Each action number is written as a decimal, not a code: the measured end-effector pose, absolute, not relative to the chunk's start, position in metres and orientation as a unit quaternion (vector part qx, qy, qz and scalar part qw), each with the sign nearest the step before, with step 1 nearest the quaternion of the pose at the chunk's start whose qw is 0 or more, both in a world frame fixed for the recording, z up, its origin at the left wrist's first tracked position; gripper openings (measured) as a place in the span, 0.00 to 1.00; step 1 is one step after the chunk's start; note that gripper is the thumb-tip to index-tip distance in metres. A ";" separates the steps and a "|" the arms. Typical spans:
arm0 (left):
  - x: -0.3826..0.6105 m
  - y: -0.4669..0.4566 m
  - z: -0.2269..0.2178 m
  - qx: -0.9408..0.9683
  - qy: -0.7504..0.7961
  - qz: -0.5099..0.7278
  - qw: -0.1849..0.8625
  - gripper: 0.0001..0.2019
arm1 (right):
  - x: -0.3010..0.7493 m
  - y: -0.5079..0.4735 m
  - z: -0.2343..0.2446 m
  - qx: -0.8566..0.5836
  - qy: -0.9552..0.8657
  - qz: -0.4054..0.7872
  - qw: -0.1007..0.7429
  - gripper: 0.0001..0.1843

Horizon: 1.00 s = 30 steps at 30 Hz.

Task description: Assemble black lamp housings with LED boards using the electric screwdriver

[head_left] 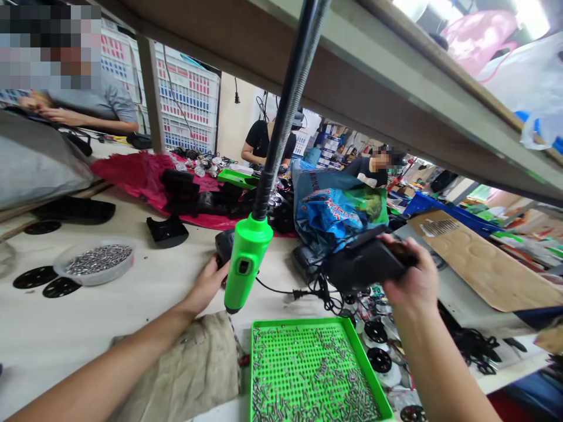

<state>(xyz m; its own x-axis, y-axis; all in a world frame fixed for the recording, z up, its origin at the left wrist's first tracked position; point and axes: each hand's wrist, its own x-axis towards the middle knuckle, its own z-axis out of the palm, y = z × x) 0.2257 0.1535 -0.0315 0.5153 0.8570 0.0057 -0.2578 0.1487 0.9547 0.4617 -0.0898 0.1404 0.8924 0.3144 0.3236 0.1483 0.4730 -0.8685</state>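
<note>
My left hand (pixel 205 285) reaches across the white bench and closes on a small black part (pixel 224 246) that sits just behind a hanging green electric screwdriver (pixel 244 261). My right hand (pixel 411 276) is closed around a black housing (pixel 365 264) held above a tangle of black cable with a plug (pixel 308 291). Between my forearms lies a green perforated tray (pixel 303 375) scattered with small screws. A dirty beige cloth (pixel 197 369) lies under my left forearm.
A clear bowl of screws (pixel 97 262) and black discs (pixel 46 281) lie at left. A blue plastic bag (pixel 334 205), black parts on red cloth (pixel 145 176), and cardboard (pixel 479 258) crowd the back. A shelf runs overhead. Other people work at the far side.
</note>
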 end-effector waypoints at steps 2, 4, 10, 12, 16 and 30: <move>0.225 0.152 -0.031 0.521 0.289 0.400 0.697 0.22 | 0.452 -0.069 0.136 -0.540 -0.234 0.118 0.800 0.12; 0.224 0.151 -0.029 0.525 0.288 0.400 0.694 0.21 | 0.444 -0.045 0.129 -0.559 -0.234 0.181 0.775 0.19; 0.221 0.148 -0.024 0.531 0.275 0.401 0.694 0.22 | 0.420 0.037 0.093 -0.564 -0.221 0.265 0.750 0.20; 0.221 0.148 -0.024 0.526 0.267 0.401 0.701 0.24 | 0.416 0.061 0.083 -0.556 -0.215 0.241 0.766 0.19; 0.220 0.147 -0.025 0.504 0.257 0.394 0.725 0.28 | 0.423 0.090 0.075 -0.564 -0.216 0.164 0.780 0.19; 0.241 0.166 0.019 0.251 0.283 0.403 0.834 0.18 | 0.435 -0.036 0.050 -0.732 -0.607 0.029 0.309 0.14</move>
